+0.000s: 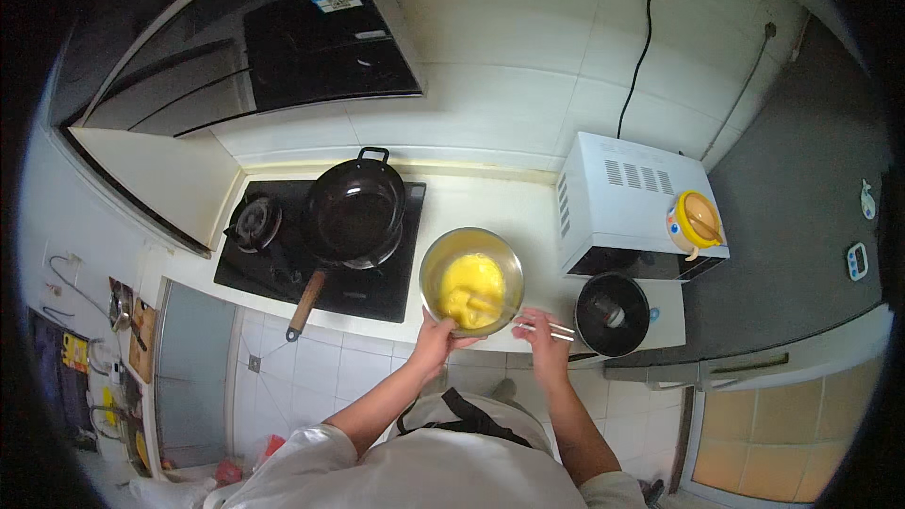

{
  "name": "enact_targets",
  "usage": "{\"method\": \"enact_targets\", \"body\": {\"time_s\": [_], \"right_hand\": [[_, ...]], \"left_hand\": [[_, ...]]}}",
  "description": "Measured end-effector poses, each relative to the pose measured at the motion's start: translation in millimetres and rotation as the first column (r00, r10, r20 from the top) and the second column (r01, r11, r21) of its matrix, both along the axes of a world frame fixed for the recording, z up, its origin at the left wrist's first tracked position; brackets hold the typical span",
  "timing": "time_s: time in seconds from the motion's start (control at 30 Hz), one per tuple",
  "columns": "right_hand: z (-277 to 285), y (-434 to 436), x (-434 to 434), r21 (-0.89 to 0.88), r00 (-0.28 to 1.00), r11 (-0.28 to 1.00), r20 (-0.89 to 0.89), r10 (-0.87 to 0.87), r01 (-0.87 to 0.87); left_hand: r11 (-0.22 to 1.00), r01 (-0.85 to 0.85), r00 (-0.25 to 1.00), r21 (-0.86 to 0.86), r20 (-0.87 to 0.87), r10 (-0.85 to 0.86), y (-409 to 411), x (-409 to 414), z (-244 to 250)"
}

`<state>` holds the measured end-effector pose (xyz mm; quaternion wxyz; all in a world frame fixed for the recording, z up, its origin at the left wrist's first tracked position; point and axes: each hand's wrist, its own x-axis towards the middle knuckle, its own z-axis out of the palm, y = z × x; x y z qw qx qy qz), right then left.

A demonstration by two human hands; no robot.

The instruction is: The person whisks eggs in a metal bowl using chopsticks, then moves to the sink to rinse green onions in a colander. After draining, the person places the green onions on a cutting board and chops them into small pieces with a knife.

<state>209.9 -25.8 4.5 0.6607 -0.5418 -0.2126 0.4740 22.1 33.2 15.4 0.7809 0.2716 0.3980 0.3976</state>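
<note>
My left hand (436, 343) grips the near rim of a stainless steel mixing bowl (433, 259), which is tilted towards me at the counter's front edge. Yellow liquid (472, 279), which looks like beaten egg, lies in the bowl. Between the fingers of my right hand (543, 343) is a pair of chopsticks (520, 317). Their far ends dip into the liquid, and their pale ends stick out to the right. A black wok (355, 208) with a wooden handle (306, 306) sits on the hob, left of the bowl.
The black gas hob (283, 283) has a second burner (256, 223) at left. On the right stands a white microwave (622, 191) with a yellow-rimmed cup (696, 219) on top. Before it is a dark pot (611, 314). A range hood (311, 35) overhangs the hob.
</note>
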Motion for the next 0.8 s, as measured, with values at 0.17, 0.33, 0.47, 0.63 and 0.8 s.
{"method": "enact_targets", "body": {"time_s": [0.17, 0.33, 0.47, 0.63, 0.8], "right_hand": [[0, -6, 21, -0.032, 0.968, 0.968, -0.024, 0.248, -0.249], [-8, -7, 31, 0.012, 0.981, 0.983, 0.07, 0.182, -0.183], [2, -2, 19, 0.003, 0.984, 0.996, 0.157, 0.084, -0.086], [7, -1, 8, 0.072, 0.973, 0.972, 0.086, 0.216, -0.222], [4, 12, -1, 0.032, 0.983, 0.988, 0.106, 0.15, -0.154]], "left_hand": [[0.997, -0.051, 0.998, 0.05, -0.021, 0.052, -11, 17, -4], [0.998, -0.044, 0.999, 0.034, -0.01, 0.044, -16, 23, -5], [1.0, -0.021, 1.0, -0.022, -0.018, 0.021, -15, 9, -13], [1.0, 0.006, 0.999, -0.011, 0.05, -0.006, -5, -1, -5], [1.0, 0.009, 1.0, 0.007, 0.029, -0.009, 6, -10, 1]]}}
